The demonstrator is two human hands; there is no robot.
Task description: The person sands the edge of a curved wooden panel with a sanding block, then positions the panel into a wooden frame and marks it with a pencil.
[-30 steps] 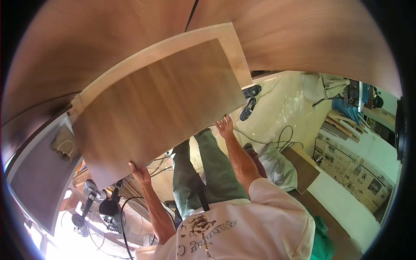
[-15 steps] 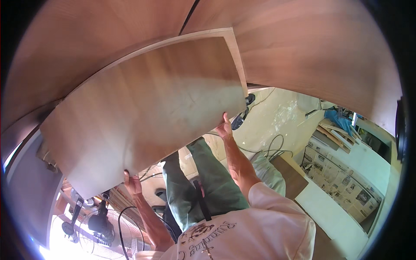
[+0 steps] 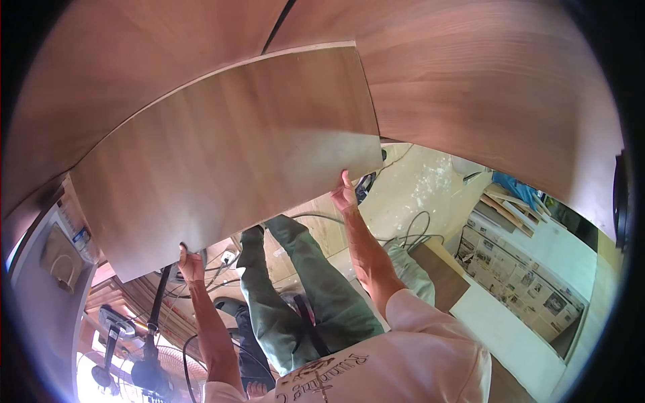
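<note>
A large brown wood-grain panel (image 3: 228, 154) is held out ahead of me by its near edge. My left hand (image 3: 191, 266) grips that edge near its left end, thumb on the face and fingers hidden underneath. My right hand (image 3: 345, 196) holds the same edge near the right corner, thumb up on the face. The panel's far edge lies along a thin pale strip (image 3: 269, 57) bordering the surrounding wood-grain boards (image 3: 457, 80). Its right edge runs close beside the right-hand board, with a thin dark line between them.
A grey-white side panel (image 3: 47, 316) stands at the left, above a fan (image 3: 191, 359) and stacked boards. Black cables (image 3: 420, 228) trail over the floor. At right are wood offcuts (image 3: 514, 205) and a newspaper-covered board (image 3: 517, 275). A dark shoe (image 3: 230, 305) shows beside my legs.
The panel has moved closer against the surrounding boards, and the pale strip at its right side no longer shows. Both hands shifted slightly up and left with it, still gripping.
</note>
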